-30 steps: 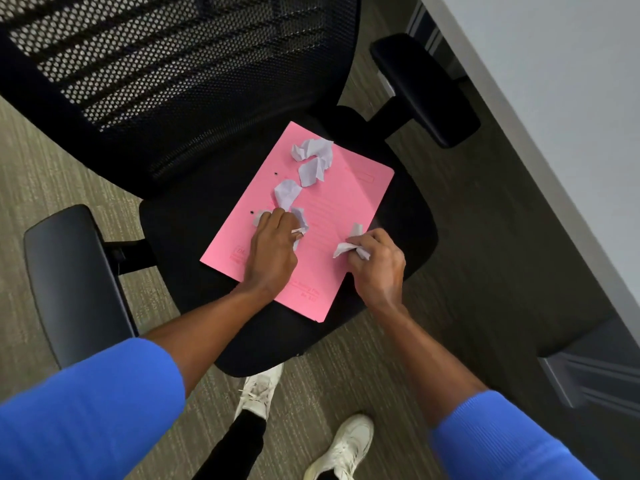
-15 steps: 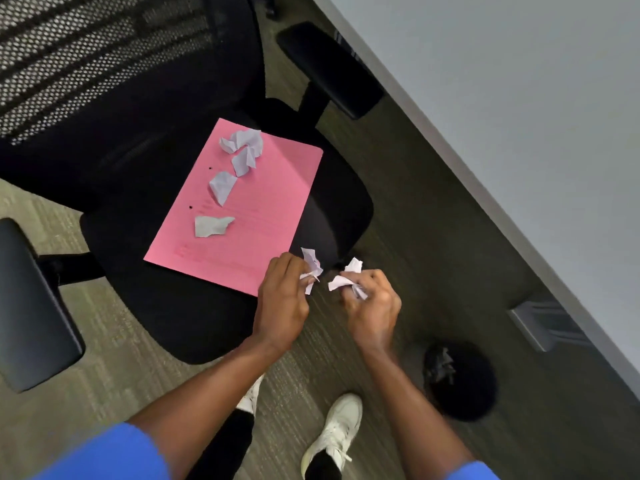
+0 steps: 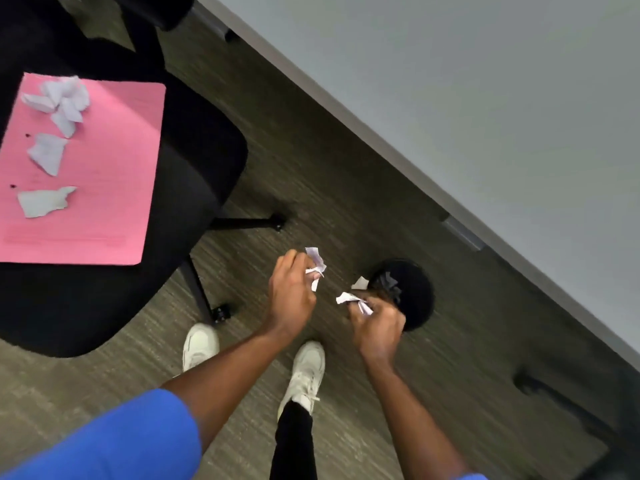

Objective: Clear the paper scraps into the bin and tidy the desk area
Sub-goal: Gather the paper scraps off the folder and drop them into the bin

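Observation:
My left hand [image 3: 291, 292] is closed on a crumpled white paper scrap [image 3: 316, 263] above the carpet. My right hand [image 3: 377, 322] grips another white scrap [image 3: 348, 298] right beside the round black bin [image 3: 415, 296] on the floor; dark crumpled paper lies inside the bin. A small white scrap [image 3: 360, 283] shows at the bin's left rim. On the black office chair [image 3: 194, 168] at the left lies a pink folder [image 3: 114, 188] with several torn white scraps [image 3: 45, 201] spread along its left side.
The grey desk top [image 3: 485, 116] runs diagonally across the upper right, its edge above the bin. The chair's base legs and castors [image 3: 221, 311] stick out near my white shoes [image 3: 306, 370]. A dark object [image 3: 530, 386] lies on the carpet at the right.
Both hands have carried their scraps away from the chair and pink folder towards the bin. The view has swung right, so the chair now sits at the left edge.

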